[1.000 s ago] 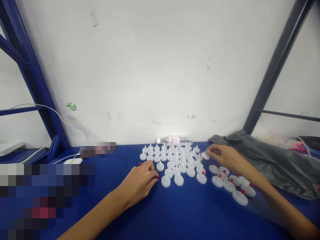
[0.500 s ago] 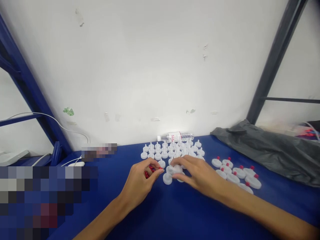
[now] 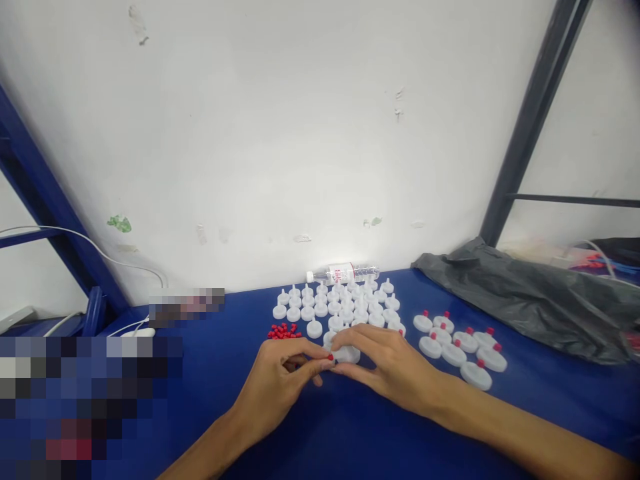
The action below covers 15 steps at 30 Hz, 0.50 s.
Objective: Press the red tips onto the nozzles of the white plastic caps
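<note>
My left hand (image 3: 277, 377) pinches a tiny red tip cap (image 3: 331, 357) between thumb and forefinger. Right beside it, my right hand (image 3: 400, 360) grips a white nozzle cap (image 3: 350, 355), its fingers hiding part of it. The red tip cap and the nozzle end are close together; whether they touch I cannot tell. Behind my left hand lies a pile of red tip caps (image 3: 283, 331). Several rows of white nozzle caps (image 3: 307, 312) stand upright beyond both hands. To the right stand several white nozzle caps with red tips (image 3: 454, 354).
A clear plastic bottle (image 3: 343, 273) lies along the wall behind the rows. Dark grey sheeting (image 3: 520, 297) covers the table's right rear. White cables (image 3: 135, 267) and a blurred-out patch are at the left. Blue metal posts (image 3: 525, 120) flank the blue tabletop (image 3: 210, 353).
Both hands have come closer together and slightly nearer to me, bringing the red tip cap up to the white nozzle cap. The red pile now shows clear of my left hand. The view has shifted slightly.
</note>
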### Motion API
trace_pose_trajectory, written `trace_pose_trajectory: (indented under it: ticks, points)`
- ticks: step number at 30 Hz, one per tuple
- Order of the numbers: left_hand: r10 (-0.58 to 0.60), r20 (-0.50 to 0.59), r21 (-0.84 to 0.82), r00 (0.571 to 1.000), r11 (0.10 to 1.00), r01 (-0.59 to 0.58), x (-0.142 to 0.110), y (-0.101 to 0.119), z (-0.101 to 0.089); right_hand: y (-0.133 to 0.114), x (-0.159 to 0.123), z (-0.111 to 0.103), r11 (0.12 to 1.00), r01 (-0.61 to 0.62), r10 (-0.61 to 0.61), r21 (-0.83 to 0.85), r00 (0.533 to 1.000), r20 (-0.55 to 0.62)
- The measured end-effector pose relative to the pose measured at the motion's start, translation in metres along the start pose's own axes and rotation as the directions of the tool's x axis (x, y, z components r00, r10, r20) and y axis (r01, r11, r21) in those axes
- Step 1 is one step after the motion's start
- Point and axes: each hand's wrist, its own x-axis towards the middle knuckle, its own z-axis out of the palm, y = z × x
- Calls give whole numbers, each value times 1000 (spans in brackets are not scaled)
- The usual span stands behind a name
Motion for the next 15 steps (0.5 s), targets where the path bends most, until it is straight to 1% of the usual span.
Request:
trace_pose_trajectory:
  ticks: [2, 5, 6, 8, 10, 11, 13, 15]
  points:
    - [-34, 4, -71, 999, 997, 35, 0, 1, 0, -1, 1, -1, 998, 53, -52, 13, 996, -75]
    - [-110, 13, -195, 994, 974, 111, 0, 3, 0, -5, 2, -3, 988, 151, -147, 14, 975, -169]
    - [-119, 40, -252, 992, 960, 125, 0, 4, 0, -6, 2, -4, 982, 187, -182, 10, 967, -181]
    - [-89, 154, -361, 984, 922, 140, -1, 7, 1, -9, 3, -6, 967, 255, -253, -12, 948, -192]
    - [-42, 298, -418, 954, 892, 169, -1, 11, 1, -12, 3, -7, 951, 305, -309, -51, 928, -210]
    - [-31, 352, -427, 935, 884, 190, -1, 13, 1, -14, 3, -7, 946, 318, -325, -68, 920, -218]
    - [-41, 400, -415, 916, 883, 221, -3, 17, 1, -18, 4, -8, 941, 327, -337, -82, 914, -226]
    - [-49, 385, -397, 922, 893, 213, -5, 19, 2, -22, 5, -9, 941, 330, -338, -71, 914, -224]
